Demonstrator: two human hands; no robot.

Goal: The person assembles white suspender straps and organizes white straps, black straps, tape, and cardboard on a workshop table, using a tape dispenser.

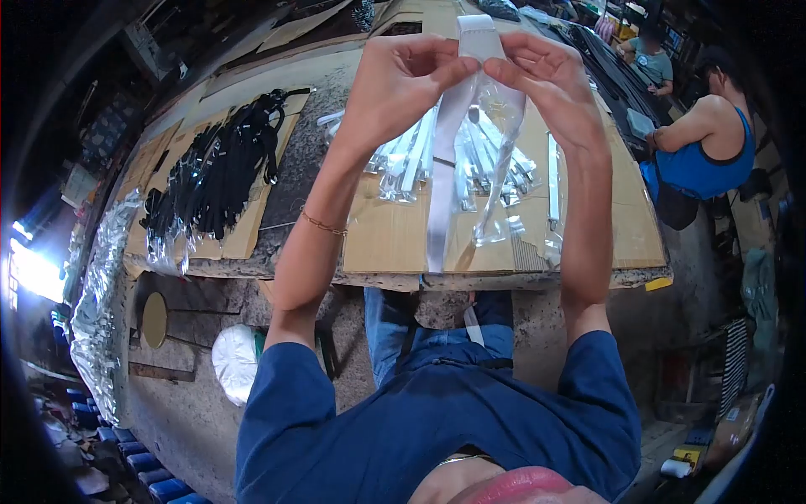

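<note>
My left hand [410,80] and my right hand [544,84] are raised side by side above the table, thumbs close together. Between them they pinch a white strap [479,46], whose stitched, folded end stands up past the fingers. The strap's long part [440,218] hangs toward the table's front edge, with a small dark band across it. A clear plastic sleeve [504,181] dangles beside it from the hands. Beneath lies a pile of white straps in clear bags [411,160], spread over cardboard [378,235].
To the left, black straps in clear plastic [220,172] lie heaped on another cardboard sheet. One bagged white strap [553,181] lies apart near my right forearm. Plastic wrapping [99,302] hangs off the table's left side. A person in a blue top [709,139] sits at the right.
</note>
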